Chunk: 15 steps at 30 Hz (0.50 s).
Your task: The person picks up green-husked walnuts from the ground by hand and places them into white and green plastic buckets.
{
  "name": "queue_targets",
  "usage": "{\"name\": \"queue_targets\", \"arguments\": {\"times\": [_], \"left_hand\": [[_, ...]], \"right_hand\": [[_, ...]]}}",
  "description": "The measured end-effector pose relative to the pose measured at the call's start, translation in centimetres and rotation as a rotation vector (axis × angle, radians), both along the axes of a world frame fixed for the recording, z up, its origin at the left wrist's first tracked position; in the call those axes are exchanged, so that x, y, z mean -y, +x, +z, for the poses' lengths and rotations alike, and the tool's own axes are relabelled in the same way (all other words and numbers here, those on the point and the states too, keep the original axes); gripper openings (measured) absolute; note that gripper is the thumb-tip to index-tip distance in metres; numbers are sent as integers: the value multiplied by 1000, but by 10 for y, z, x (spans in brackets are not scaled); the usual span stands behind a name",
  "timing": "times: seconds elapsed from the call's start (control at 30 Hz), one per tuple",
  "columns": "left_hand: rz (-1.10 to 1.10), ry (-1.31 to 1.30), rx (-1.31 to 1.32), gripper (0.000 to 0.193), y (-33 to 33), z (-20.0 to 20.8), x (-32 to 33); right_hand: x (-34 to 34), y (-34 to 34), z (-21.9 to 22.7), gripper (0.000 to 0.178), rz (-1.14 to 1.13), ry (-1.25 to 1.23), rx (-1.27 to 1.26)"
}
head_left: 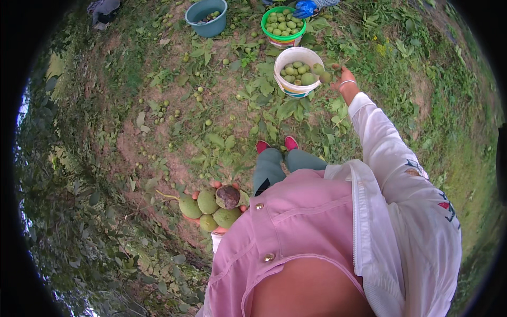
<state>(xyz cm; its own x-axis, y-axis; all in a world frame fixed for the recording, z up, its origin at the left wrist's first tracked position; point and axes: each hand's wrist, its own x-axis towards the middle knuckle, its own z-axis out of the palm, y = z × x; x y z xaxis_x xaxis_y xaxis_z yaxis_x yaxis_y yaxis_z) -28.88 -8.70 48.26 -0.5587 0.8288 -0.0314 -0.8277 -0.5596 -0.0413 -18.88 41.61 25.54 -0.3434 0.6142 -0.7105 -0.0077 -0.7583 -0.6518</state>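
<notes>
Cupping piled green fruits, lower left: left hand, fingers curled round, spillage possible if tilted; right hand, upper right, fingers blurred, grip undeterminable.

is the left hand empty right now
No, the left hand cradles several green fruits, along with a round one that is mostly dark brown.

Soft daylight; faint shadows; sky glare at left; black fisheye rim.
</notes>
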Motion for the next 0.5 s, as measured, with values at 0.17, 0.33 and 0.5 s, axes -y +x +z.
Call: {"name": "queue_targets", "arguments": {"times": [0.17,0.33,0.5], "left_hand": [[22,-3,8,61,-44,-7,4],[80,-35,43,62,-86,-15,2],[182,-292,18,61,-128,-21,-14]], "right_hand": [[25,-36,7,24,-60,-17,102],[82,-27,12,22,348,-117,302],[120,-7,-38,25,796,-186,583]]}}
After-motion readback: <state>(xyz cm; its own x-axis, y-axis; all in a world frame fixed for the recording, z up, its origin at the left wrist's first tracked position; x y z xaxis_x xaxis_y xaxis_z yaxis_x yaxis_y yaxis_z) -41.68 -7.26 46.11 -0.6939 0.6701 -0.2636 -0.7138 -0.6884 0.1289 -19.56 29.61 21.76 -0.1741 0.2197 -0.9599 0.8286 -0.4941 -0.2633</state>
